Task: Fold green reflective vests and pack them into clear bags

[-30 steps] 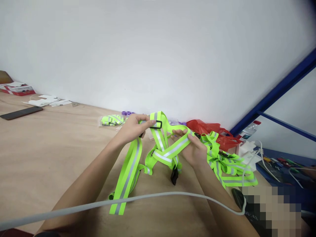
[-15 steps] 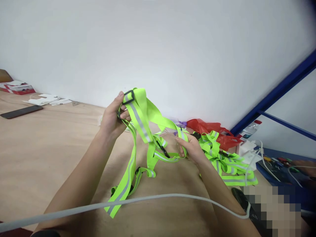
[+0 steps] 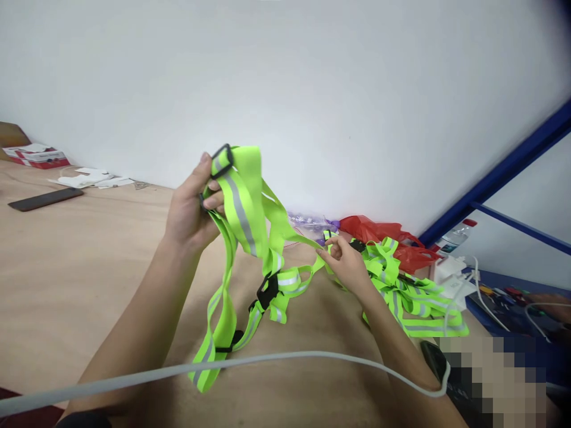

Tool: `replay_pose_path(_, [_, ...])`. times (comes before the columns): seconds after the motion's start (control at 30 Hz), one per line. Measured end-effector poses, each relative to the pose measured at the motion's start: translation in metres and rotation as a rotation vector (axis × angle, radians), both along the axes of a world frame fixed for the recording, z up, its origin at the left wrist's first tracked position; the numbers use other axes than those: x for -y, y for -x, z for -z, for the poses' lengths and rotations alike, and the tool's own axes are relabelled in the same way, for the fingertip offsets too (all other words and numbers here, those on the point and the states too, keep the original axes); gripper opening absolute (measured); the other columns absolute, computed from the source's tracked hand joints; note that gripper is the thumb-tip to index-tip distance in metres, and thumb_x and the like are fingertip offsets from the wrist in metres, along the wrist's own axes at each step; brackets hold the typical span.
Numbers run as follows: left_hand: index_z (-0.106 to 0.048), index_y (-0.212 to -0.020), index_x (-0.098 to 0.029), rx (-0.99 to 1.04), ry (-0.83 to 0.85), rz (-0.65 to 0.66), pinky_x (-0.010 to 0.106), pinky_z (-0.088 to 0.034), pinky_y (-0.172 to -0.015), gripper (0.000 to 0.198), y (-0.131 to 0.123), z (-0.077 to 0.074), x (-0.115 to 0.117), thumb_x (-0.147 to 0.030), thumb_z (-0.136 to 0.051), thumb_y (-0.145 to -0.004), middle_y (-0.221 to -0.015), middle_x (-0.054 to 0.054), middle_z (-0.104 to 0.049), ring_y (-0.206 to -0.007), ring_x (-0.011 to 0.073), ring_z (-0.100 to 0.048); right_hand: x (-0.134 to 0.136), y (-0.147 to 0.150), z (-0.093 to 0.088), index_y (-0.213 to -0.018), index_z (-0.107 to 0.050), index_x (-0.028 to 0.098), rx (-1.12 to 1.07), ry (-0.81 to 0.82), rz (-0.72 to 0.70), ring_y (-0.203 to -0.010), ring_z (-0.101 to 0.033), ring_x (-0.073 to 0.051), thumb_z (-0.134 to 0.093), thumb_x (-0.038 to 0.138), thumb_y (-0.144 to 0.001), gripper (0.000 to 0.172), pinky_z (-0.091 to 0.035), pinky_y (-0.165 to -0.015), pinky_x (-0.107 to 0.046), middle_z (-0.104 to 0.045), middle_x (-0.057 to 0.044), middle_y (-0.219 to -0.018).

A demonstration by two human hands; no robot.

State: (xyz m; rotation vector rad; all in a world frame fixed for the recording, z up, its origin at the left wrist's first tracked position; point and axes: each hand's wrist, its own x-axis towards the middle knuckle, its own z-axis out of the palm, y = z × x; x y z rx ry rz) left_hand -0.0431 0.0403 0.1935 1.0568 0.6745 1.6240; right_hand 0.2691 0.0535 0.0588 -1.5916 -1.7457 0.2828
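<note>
Overhead of the wooden table (image 3: 66, 267), the left hand (image 3: 190, 208) clamps a neon-green reflective webbing harness (image 3: 243, 202) at its black slider (image 3: 222, 160). The right hand (image 3: 345, 264) pinches a lower strap. It looks limp, light and tangle-prone.

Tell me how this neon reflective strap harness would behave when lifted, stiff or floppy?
Probably floppy: the reflective strap harness droops in loose loops from the left hand down to the table. Likely light: a few fingers hold it up. Its black buckle dangles mid-strap, so it may swing or snag while the right hand pinches another strap.
</note>
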Motion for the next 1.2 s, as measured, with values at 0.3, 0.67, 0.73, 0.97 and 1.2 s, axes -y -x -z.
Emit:
replay_pose_path(0.3, [-0.062, -0.07, -0.014, -0.14, -0.062, 0.431, 0.017, -0.038, -0.041, 0.031, -0.045, 0.028, 0.01, -0.038, -0.081, -0.079, -0.058, -0.005, -0.055, -0.04, 0.0042, -0.049, 0.038, 0.038, -0.041, -0.081, -0.067, 0.023, -0.549, -0.067, -0.358, -0.063, -0.063, -0.018, -0.068, 0.067, -0.082, 0.044, -0.052, -0.062, -0.032, -0.067, -0.001, -0.067])
replay_pose_path(0.67, [-0.068, -0.074, -0.015, -0.47, -0.106, 0.458, 0.021, -0.043, -0.043, 0.024, -0.069, 0.038, 0.024, -0.036, -0.07, -0.085, -0.065, -0.003, -0.06, -0.042, 0.0076, -0.056, 0.062, 0.047, -0.059, -0.093, -0.077, 0.024, -0.639, -0.111, -0.38, -0.08, -0.071, -0.026, -0.078, 0.064, -0.075, 0.044, -0.06, -0.072, -0.039, -0.078, -0.005, -0.091])
replay_pose_path(0.73, [-0.067, -0.073, -0.015, -0.508, -0.089, 0.431, 0.02, -0.042, -0.042, 0.025, -0.071, 0.037, 0.026, -0.037, -0.07, -0.085, -0.059, -0.003, -0.058, -0.042, 0.0085, -0.055, 0.062, 0.044, -0.062, -0.095, -0.075, 0.024, -0.641, -0.104, -0.376, -0.085, -0.071, -0.027, -0.08, 0.061, -0.073, 0.044, -0.06, -0.076, -0.04, -0.078, -0.005, -0.093])
replay_pose_path(0.97, [-0.076, -0.087, -0.014, -0.568, -0.109, 0.29, 0.02, -0.042, -0.042, 0.022, -0.076, 0.037, 0.03, -0.032, -0.065, -0.087, -0.057, -0.003, -0.059, -0.043, 0.01, -0.056, 0.065, 0.047, -0.064, -0.104, -0.057, 0.028, -0.497, -0.385, -0.149, -0.095, -0.063, -0.023, -0.084, 0.038, -0.074, 0.042, -0.056, -0.076, -0.036, -0.063, -0.003, -0.103])
replay_pose_path(1.2, [-0.076, -0.081, -0.014, -0.634, -0.128, 0.247, 0.02, -0.044, -0.044, 0.022, -0.077, 0.036, 0.033, -0.032, -0.064, -0.088, -0.056, -0.002, -0.061, -0.045, 0.0111, -0.057, 0.07, 0.046, -0.066, -0.098, -0.06, 0.027, -0.19, -0.433, -0.081, -0.086, -0.06, -0.022, -0.076, 0.039, -0.083, 0.026, -0.051, -0.075, -0.038, -0.064, -0.004, -0.097])
